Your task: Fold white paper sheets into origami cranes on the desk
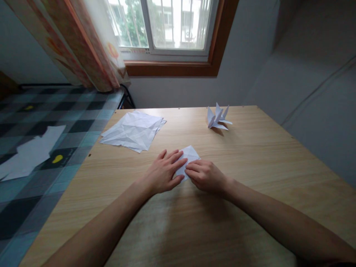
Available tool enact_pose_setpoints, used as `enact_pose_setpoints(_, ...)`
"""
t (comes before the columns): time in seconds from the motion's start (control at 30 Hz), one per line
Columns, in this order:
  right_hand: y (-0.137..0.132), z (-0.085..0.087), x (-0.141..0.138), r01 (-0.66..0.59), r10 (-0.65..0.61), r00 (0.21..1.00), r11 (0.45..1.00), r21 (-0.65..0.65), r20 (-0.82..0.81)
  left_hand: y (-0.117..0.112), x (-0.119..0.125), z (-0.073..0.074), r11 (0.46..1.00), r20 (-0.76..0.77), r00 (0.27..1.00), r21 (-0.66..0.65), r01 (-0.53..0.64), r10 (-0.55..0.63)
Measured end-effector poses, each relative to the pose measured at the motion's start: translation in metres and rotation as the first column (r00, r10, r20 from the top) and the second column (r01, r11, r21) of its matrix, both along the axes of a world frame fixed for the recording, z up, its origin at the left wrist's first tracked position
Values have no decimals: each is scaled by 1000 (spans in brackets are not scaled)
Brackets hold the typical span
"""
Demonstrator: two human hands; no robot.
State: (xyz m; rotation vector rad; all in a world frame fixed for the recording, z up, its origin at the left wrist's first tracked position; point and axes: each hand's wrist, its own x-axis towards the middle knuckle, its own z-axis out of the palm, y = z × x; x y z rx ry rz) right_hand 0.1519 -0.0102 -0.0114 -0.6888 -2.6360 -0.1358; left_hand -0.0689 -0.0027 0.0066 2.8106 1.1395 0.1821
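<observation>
A small folded sheet of white paper (190, 152) lies on the wooden table in front of me, partly covered by both hands. My left hand (166, 170) rests flat on its left side with the fingers spread. At the paper's right edge, my right hand (206, 175) has its fingers curled together, pinching the edge. The paper's lower part is hidden by my fingers. Beyond it to the left sits a stack of creased white paper sheets (133, 128). Folded white paper cranes (217, 118) stand in a cluster at the back right.
The wooden table (264, 155) reaches back toward the wall below the window (178, 29). On the left, a checked bedspread (80, 142) adjoins the table and carries loose white paper pieces (33, 155). A patterned curtain (80, 44) hangs at the back left.
</observation>
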Motion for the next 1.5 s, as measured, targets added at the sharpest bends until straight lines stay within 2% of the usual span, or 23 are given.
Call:
enact_pose_setpoints(0.1, 3, -1, 8, -1, 0, 999, 1000, -25, -43, 0, -1, 0, 1000, -6, 1000, -1, 2, -2)
enact_pose_setpoints(0.3, 18, -6, 29, 109, -115, 986, 993, -53, -123, 1, -2, -1, 1000, 0, 1000, -2, 7, -7)
enact_pose_setpoints(0.43, 22, -7, 31, 165, -183, 970, 979, -119, -162, 1, -2, -1, 1000, 3, 1000, 1, 8, -8)
enact_pose_setpoints(0.6, 19, -1, 26, 63, -176, 915, 951, -301, -364, 2, -2, -2, 1000, 17, 1000, -6, 5, -5)
enact_pose_setpoints(0.67, 17, 0, 25, 7, -142, 907, 946, -324, -397, 3, -2, -3, 1000, 30, 1000, -15, 0, 0)
enact_pose_setpoints(0.8, 18, -2, 26, -102, 2, 944, 953, -285, -330, 4, -4, -6, 1000, 84, 996, -24, -3, 5)
enact_pose_setpoints(0.97, 22, -7, 27, -161, 73, 941, 955, -248, -330, 5, -6, -5, 999, 236, 971, 15, 30, -33)
enact_pose_setpoints(1.07, 24, -8, 30, -182, 102, 937, 958, -220, -333, 5, -6, -4, 998, 261, 965, 66, 19, -36)
enact_pose_setpoints(1.23, 28, -2, 36, -117, 102, 976, 991, -64, -193, 6, -4, -2, 996, 216, 975, 81, 31, -48)
enact_pose_setpoints(1.33, 27, 2, 36, -37, 39, 995, 999, 29, -92, 5, -3, -1, 992, 202, 977, 122, 40, -65)
enact_pose_setpoints(1.43, 26, 2, 35, 21, -19, 996, 1000, 17, -83, 3, -2, 0, 984, 187, 981, 179, 25, -59)
enact_pose_setpoints(1.5, 26, 0, 32, 46, -46, 986, 999, -9, -160, 2, -2, 0, 974, 174, 984, 226, 7, -48)
